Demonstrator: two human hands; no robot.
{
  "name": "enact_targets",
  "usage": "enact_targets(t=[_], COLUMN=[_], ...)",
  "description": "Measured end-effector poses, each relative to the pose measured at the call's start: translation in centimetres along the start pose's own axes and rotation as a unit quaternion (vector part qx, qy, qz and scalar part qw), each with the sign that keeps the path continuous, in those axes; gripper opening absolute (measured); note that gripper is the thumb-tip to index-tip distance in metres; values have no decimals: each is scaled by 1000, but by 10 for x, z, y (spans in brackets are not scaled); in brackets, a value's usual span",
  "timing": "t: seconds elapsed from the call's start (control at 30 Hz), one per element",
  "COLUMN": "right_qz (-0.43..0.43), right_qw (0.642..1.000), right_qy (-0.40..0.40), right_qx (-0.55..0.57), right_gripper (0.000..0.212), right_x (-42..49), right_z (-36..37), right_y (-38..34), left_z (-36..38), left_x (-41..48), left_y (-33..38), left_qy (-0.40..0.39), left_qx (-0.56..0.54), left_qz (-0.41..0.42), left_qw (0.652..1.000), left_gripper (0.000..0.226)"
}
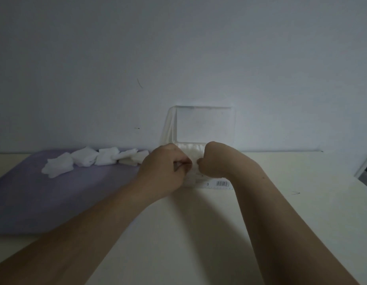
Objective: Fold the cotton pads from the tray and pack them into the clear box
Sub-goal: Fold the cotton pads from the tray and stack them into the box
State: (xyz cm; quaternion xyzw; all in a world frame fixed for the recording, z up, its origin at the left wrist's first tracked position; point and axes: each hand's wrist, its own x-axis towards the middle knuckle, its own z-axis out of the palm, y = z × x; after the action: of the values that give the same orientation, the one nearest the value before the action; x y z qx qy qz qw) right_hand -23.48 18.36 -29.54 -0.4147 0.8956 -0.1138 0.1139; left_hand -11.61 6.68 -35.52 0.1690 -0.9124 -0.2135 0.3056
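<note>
The tray [34,194] is lavender, its cotton pads [85,160] white. The box [205,124] is clear, with a black-and-white barcode label [222,183]. The worktop [199,233] is cream, the wall [178,48] pale grey.

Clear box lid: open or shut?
Open: the lid stands upright behind the box; white pads show inside.

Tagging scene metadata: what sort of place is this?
Probably a home or small-office desk, indoors and dimly lit. A cream table stands against a bare pale wall; on it sit a lilac tray of cotton pads and a clear box, lid open.
</note>
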Motion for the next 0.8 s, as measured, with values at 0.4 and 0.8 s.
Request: enact_targets(t=[0.4, 0.8], right_qz=[-131, -175], right_qw=[952, 979], right_qy=[268, 81], right_qx=[69, 64], right_gripper=[27, 80], right_x=[-28, 15], right_z=[-4, 104], right_y=[-49, -140], left_z=[-31, -165], left_x=[-33, -66], left_y=[-15, -172], left_qy=[-5, -90], left_qx=[-77, 206], left_qz=[-33, -314], left_qw=[997, 922], left_gripper=[25, 89])
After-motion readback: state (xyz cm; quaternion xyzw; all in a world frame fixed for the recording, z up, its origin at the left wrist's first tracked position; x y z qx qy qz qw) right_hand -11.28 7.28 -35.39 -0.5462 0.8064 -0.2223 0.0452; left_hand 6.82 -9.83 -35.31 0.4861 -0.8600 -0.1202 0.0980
